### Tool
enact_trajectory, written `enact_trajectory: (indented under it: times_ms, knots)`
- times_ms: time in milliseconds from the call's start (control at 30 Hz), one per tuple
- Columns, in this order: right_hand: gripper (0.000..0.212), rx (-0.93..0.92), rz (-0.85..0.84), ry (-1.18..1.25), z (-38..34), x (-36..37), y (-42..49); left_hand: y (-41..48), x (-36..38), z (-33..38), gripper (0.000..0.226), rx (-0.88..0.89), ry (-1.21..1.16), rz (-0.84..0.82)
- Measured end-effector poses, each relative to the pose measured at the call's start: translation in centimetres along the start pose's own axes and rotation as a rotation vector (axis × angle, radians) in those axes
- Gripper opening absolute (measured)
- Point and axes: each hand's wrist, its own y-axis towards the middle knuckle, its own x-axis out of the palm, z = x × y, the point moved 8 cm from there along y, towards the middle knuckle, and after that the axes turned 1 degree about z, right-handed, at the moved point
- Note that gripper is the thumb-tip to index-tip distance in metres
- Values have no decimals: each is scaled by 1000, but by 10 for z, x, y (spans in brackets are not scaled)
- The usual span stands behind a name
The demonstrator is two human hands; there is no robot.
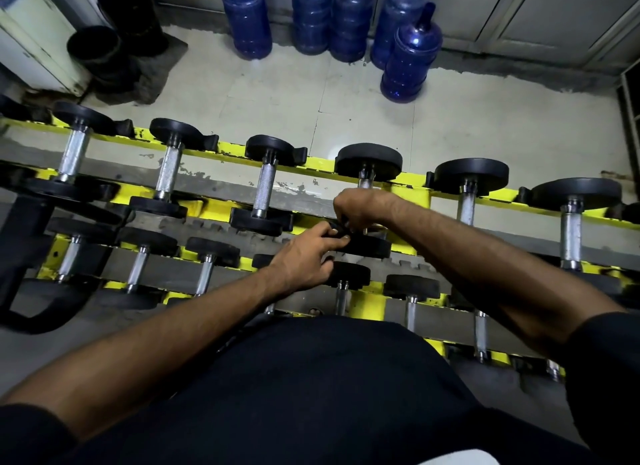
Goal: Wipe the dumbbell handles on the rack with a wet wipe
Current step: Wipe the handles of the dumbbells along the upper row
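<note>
A yellow rack [408,182] holds rows of black dumbbells with steel handles. My right hand [358,208] is curled round the handle of the fourth top-row dumbbell [369,161] and covers nearly all of it. My left hand [306,258] reaches in from the left, and its thumb and fingers pinch the edge of that dumbbell's near head [372,248]. Something small and dark shows between the two hands. No wipe can be made out. Bare handles show on neighbouring dumbbells, such as one to the left [265,190] and one to the right [465,208].
A lower row of smaller dumbbells [204,274] lies nearer to me. Several blue water jugs [410,54] stand on the tiled floor beyond the rack. Black round bins [95,50] sit at the far left, and a black bench frame [20,253] stands at the left edge.
</note>
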Motion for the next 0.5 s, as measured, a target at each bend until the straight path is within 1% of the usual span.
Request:
enact_trajectory:
  times_ms: [67,133,233,300,400,433,500]
  knots:
    - [18,9,52,-68,2,-3,1,-1,-1,1,55,7,2,5]
    - [20,-16,46,-154,-1,3,3,-2,-1,2,54,12,3,6]
    - [17,-34,-1,-116,-8,9,2,-1,-1,3,52,7,3,-1]
    - [10,-24,32,-20,-4,4,-2,0,-2,3,52,10,2,1]
    - [9,49,161,213,23,4,-15,-1,0,1,55,-1,-11,-1]
    - [10,99,221,316,34,8,-21,-1,0,1,55,-5,-13,-1]
    - [2,257,325,561,57,26,-35,-1,-1,0,55,-8,-16,7]
